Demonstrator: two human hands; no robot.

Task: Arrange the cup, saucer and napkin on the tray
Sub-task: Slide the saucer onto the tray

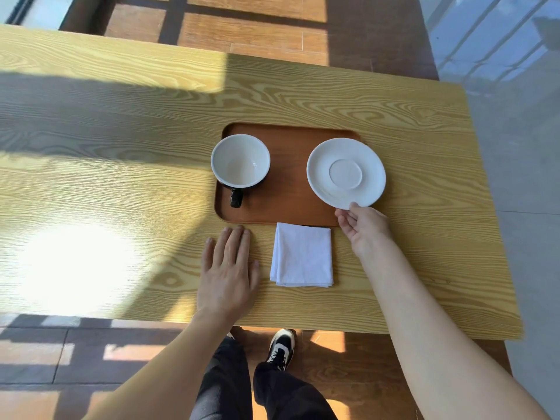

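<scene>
We see the right hand (362, 230) reaching forward from a bare, nearly straight forearm, palm turned inward and left, its grip pinched on the near rim of the white saucer (346, 173): thumb tip on top of the rim, fingers curled below it. The saucer sits over the right end of the brown wooden tray (288, 204), its right part hanging past the tray's right edge over the table (121, 131); we cannot tell if it is resting or lifted slightly. The left hand (228, 272) lies flat, palm down on the table, fingers extended and close together, pointing away toward the tray, fingertips just short of the tray's near edge; its grip is fully open and has hold of nothing. The cup (240, 160), white inside and dark outside, stands upright on the tray's left part, handle pointing toward the person. The folded white napkin (302, 255) lies on the table between the two hands, its far edge touching or slightly overlapping the tray's near edge. Below the table edge we see dark trousers (224, 386) and one black-and-white shoe (281, 348) on the wooden floor (242, 28).
</scene>
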